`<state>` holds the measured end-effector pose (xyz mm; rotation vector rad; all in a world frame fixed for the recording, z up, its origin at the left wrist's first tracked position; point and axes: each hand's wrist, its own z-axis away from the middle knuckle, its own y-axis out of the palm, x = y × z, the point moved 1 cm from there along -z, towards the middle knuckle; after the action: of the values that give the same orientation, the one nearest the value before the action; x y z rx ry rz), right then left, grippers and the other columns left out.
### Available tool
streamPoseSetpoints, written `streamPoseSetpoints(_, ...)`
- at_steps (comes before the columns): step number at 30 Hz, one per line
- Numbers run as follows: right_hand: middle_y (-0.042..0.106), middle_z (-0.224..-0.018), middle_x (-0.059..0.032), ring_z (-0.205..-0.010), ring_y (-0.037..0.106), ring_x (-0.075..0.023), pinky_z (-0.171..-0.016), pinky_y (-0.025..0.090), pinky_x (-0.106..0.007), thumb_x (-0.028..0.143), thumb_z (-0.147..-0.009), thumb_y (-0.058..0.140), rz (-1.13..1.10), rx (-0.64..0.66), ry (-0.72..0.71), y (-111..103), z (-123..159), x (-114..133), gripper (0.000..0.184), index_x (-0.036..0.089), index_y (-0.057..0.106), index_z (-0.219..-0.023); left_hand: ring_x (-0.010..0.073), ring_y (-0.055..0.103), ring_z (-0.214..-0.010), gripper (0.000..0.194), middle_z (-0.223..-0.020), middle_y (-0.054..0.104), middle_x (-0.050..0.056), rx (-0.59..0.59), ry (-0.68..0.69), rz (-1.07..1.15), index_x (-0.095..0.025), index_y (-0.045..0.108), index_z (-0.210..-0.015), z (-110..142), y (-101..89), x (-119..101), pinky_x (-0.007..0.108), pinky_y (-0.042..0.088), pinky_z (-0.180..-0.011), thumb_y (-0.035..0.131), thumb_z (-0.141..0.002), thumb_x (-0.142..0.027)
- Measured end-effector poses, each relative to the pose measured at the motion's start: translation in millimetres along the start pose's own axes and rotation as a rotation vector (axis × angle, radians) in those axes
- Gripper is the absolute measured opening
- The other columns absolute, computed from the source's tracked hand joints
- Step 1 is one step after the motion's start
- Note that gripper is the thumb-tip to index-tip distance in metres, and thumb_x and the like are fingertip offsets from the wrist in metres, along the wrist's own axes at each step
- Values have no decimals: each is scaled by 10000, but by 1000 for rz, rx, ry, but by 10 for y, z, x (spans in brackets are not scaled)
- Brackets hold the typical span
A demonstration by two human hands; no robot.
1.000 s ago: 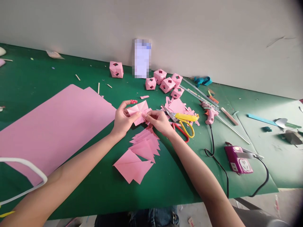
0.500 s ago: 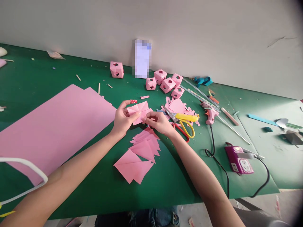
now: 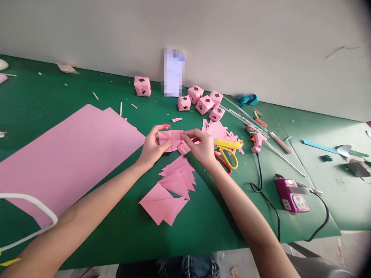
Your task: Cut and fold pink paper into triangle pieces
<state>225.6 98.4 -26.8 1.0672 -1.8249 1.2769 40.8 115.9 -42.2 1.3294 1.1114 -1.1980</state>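
A creased pink paper square [image 3: 173,137] is held up between my two hands. My left hand [image 3: 152,147] pinches its left side, the thumb lying across the front; a red patterned wrap covers one fingertip. At the upper right edge, my right hand [image 3: 200,144] grips the same sheet between thumb and fingers. Just below lies a fanned row of pink paper squares [image 3: 176,178], with a few larger-looking ones [image 3: 158,202] nearest me. Pink paper scraps [image 3: 217,129] and yellow-handled scissors [image 3: 230,156] rest right of my right hand, which partly hides them.
Large pink sheets [image 3: 72,150] cover the left side. Several folded pink paper balls [image 3: 205,104] and a propped phone [image 3: 174,73] stand by the wall. To the right are a pink glue gun [image 3: 257,142], clear glue sticks [image 3: 285,158] and a purple power adapter [image 3: 292,195] with cords.
My right hand has moved up from the paper's lower edge to its upper right edge. The pink paper has turned and now sits straighter, its creases facing me.
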Motion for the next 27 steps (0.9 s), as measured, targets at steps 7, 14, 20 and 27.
streamPoseSetpoints(7,811,-866,-52,-764,735,-196,-669,507,-284,286,-1000,579,432,11,-235,120,135,-51,181,218,733,-933,148,639,-598,446,-767,682,-37,-95,-40,-21,-223,585,-1142,-14,0,56,280,555,-587,734,-722,-229)
streamPoseSetpoints(14,810,-968,-82,-906,716,-241,-864,538,-365,420,-1028,617,281,154,-293,43,68,-58,251,266,808,-975,146,635,-654,326,-822,676,-24,-64,28,-56,-213,634,-1026,-6,-2,54,258,550,-578,669,-704,-173)
streamPoseSetpoints(20,796,-952,-52,-857,705,-215,-826,562,-362,501,-925,744,39,160,-157,-24,2,-7,252,256,777,-877,156,644,-759,176,-822,675,-13,16,76,-55,-203,670,-900,10,-32,-4,262,534,-680,674,-725,-178)
streamPoseSetpoints(27,770,-815,-31,-703,685,-168,-653,541,-298,551,-771,861,-268,291,148,15,-27,-53,380,199,781,-890,183,696,-758,358,-866,738,8,57,110,-77,-204,635,-1067,64,-16,-16,300,564,-701,766,-738,-254)
